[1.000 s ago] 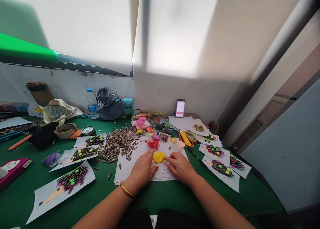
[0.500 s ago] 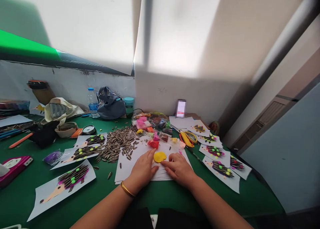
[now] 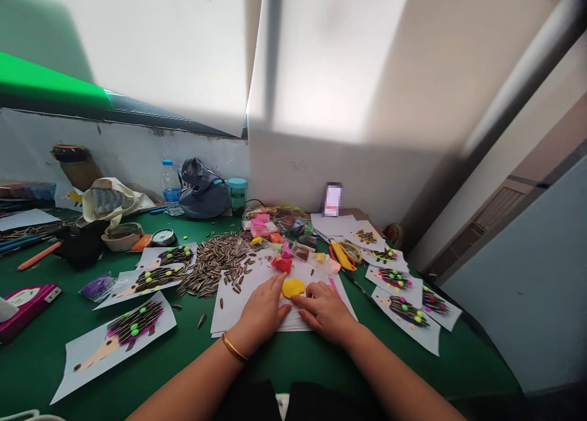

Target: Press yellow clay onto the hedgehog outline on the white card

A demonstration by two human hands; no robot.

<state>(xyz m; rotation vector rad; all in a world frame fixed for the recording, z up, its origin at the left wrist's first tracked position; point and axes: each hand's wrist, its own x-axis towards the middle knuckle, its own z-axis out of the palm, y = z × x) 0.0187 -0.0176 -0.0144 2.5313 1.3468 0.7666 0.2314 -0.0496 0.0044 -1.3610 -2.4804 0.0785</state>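
Observation:
A flattened patch of yellow modelling clay (image 3: 293,288) lies on a stack of white paper (image 3: 229,320) in front of me. My left hand (image 3: 263,306) rests flat on the paper at the clay's left side, fingers stretched forward and fingertips close to its edge. My right hand (image 3: 324,308) lies to the right, with one finger touching the clay's lower right edge and the other fingers loosely bent. Neither hand grasps the clay. Just beyond it sits a lump of red clay (image 3: 281,264). Loose striped sunflower seeds (image 3: 215,259) are heaped to the left, some on the paper.
Hedgehog pictures made with seeds lie on the left, including a large one (image 3: 123,341), and on the right (image 3: 403,311). Yellow-handled scissors (image 3: 345,256) and bagged clay (image 3: 298,228) lie behind the paper. A phone (image 3: 332,199) stands against the wall.
My right hand has shifted slightly left, its finger moving along the lower edge of the yellow clay. The left hand stays in place.

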